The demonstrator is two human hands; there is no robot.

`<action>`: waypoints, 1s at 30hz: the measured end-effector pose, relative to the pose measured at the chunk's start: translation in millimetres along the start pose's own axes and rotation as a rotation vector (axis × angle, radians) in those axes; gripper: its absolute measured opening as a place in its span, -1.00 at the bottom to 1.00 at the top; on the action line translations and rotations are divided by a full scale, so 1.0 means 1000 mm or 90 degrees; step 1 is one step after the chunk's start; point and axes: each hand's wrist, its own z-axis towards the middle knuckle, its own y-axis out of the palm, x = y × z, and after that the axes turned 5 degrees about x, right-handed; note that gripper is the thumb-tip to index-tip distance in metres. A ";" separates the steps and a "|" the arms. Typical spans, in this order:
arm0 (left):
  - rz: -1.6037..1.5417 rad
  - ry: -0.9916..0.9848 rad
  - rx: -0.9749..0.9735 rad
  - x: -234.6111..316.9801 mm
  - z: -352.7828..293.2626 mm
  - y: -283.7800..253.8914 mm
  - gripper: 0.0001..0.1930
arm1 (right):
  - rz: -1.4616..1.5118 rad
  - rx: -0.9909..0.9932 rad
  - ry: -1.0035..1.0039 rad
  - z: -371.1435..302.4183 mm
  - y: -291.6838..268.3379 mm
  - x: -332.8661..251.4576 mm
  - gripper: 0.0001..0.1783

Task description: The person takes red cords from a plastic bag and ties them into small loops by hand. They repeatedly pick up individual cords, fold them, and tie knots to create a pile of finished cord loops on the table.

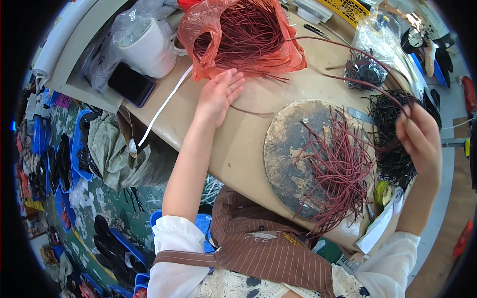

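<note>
Red cords point(349, 47) are pinched by the right hand point(420, 134); tangling could be caused by black strands point(392, 166) at right; left hand point(218, 97) unclenched

The top edge cuts off the red bag point(211, 19).

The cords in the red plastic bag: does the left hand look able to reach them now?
Probably yes. The left hand is open near the red plastic bag, whose mouth is open, so the cords lie exposed; only the bag's near rim seems between.
</note>
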 end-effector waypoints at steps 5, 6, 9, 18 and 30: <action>0.706 0.319 -0.046 0.014 -0.048 -0.004 -0.71 | -0.389 -0.195 -0.095 -0.052 -0.024 0.023 -0.75; 0.830 0.428 -0.054 0.011 -0.050 -0.009 -0.72 | -0.448 -0.274 -0.046 -0.052 -0.021 0.027 -0.70; 1.075 0.675 -0.083 0.002 -0.050 -0.026 -0.71 | -0.524 -0.314 0.010 -0.032 0.002 0.021 -0.68; 0.971 0.750 -0.138 0.006 -0.085 -0.010 -0.70 | -0.480 -0.035 -0.434 0.162 0.160 0.107 -0.76; 0.098 0.199 0.083 0.037 -0.130 -0.002 -0.79 | -0.328 -0.285 -0.109 0.178 0.146 0.074 -0.78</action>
